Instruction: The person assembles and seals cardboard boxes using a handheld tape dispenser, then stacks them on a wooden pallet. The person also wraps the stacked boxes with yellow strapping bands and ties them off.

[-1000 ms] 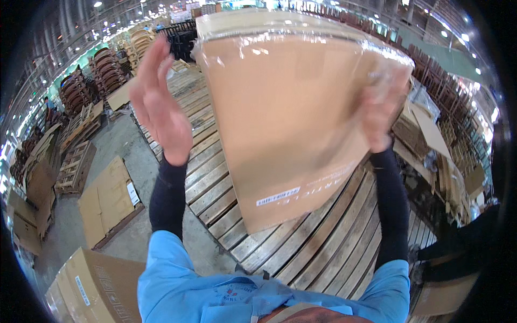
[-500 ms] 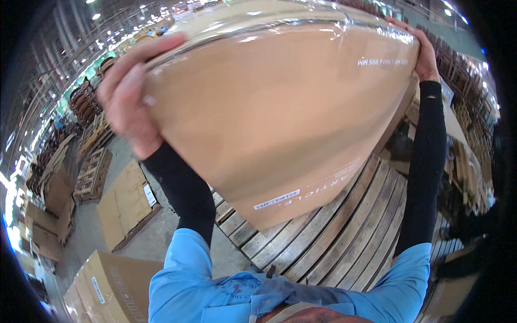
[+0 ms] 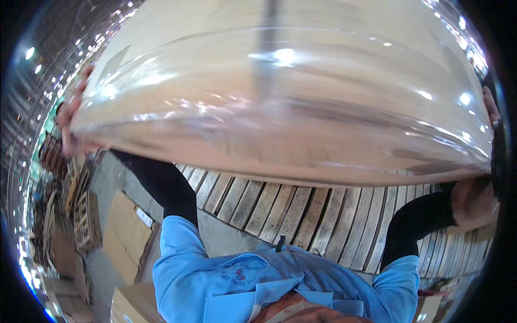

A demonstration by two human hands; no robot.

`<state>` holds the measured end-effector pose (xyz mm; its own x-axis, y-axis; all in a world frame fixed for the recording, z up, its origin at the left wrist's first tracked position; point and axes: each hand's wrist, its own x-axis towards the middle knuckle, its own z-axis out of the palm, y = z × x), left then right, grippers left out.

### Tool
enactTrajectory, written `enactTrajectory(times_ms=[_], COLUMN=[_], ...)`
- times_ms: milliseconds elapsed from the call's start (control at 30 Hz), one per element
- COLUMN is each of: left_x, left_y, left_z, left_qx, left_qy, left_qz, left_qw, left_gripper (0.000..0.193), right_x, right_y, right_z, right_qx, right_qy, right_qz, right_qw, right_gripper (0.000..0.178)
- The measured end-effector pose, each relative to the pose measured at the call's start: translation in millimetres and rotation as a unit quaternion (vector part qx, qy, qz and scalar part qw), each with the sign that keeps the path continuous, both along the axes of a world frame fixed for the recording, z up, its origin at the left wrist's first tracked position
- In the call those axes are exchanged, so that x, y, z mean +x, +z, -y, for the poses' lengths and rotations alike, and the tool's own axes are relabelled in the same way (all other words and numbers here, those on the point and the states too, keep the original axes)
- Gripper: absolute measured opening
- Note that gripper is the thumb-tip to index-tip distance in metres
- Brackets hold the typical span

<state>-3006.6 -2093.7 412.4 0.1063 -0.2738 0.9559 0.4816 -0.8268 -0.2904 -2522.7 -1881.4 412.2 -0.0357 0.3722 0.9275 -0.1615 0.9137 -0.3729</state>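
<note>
A large brown cardboard box (image 3: 301, 145), its top and edges covered in shiny clear film, fills the upper view, smeared by motion. My left hand (image 3: 75, 116) grips its left edge, fingers along the side. At the lower right corner, my right hand (image 3: 474, 202) is pressed against the box; it is blurred and its fingers are partly hidden. Higher on the right edge some fingertips (image 3: 490, 105) show; whose they are I cannot tell. Below the box lies a slatted wooden platform (image 3: 280, 212).
On the floor at left lies a flattened cardboard sheet (image 3: 126, 237) with a white label. Beside it are wooden pallets (image 3: 86, 223) and stacked brown pieces (image 3: 53, 156). Another cardboard box (image 3: 137, 304) stands at the lower left.
The box has come up and tilted toward me, so its film-covered top now faces me. Both hands have moved outward, and my right hand is lower, near the box's lower right corner.
</note>
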Motion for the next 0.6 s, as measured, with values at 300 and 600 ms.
enactTrajectory(times_ms=[300,600], left_x=[-39,16], left_y=[13,84], left_z=[-150,-239], left_qx=[-0.227,-0.404], left_qy=[-0.347,-0.207], left_qz=[0.191,0.183], left_qw=[0.890,0.872], left_gripper=[0.061,0.075], right_x=[39,79], right_y=[-2,9], right_z=[18,-269], right_qx=[0.084,-0.145], right_qy=[-0.179,0.058], right_qz=[0.108,-0.011], right_qw=[0.974,0.988], right_gripper=[0.050,0.044])
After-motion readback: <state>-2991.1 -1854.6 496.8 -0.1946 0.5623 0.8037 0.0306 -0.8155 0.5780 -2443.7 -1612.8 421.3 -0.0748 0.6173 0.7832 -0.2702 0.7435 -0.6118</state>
